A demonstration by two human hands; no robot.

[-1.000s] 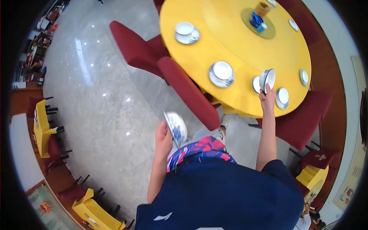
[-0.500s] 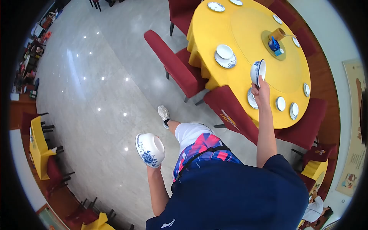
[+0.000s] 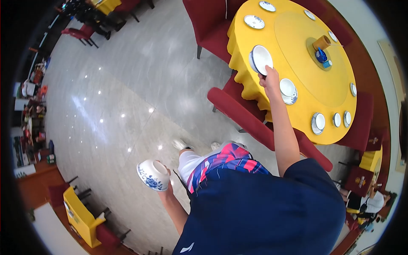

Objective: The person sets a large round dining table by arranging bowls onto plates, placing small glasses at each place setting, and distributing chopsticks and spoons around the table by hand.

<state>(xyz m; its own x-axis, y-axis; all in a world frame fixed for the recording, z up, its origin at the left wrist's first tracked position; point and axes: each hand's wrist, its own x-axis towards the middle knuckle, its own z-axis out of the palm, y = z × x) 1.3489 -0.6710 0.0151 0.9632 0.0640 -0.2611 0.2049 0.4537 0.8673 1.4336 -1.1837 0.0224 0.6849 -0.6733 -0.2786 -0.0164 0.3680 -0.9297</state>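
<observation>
In the head view, the person's right hand (image 3: 269, 80) grips a white bowl (image 3: 261, 59) by its near side, its hollow in plain sight; it shows against the edge of the yellow-covered counter (image 3: 305, 114), though I cannot tell whether the two touch; the left hand (image 3: 165, 189) grasps a blue-flowered bowl (image 3: 152, 176), tipped so its underside shows, out over the floor (image 3: 123, 85) and well apart from the counter; a third bowl (image 3: 287, 87) sits on a saucer (image 3: 290, 100) near the right hand, and a plate (image 3: 254, 21) lies beyond the gripped bowl.

The step in hand seems to be holding one bowl out at the counter, with the other held back; setting it down would call for levelling it, then loosening the hold; the dark shirt (image 3: 255, 208) bears a white mark (image 3: 187, 247) without letters; a gold emblem (image 3: 360, 181) on a red chair (image 3: 352, 180) is too small to read.
</observation>
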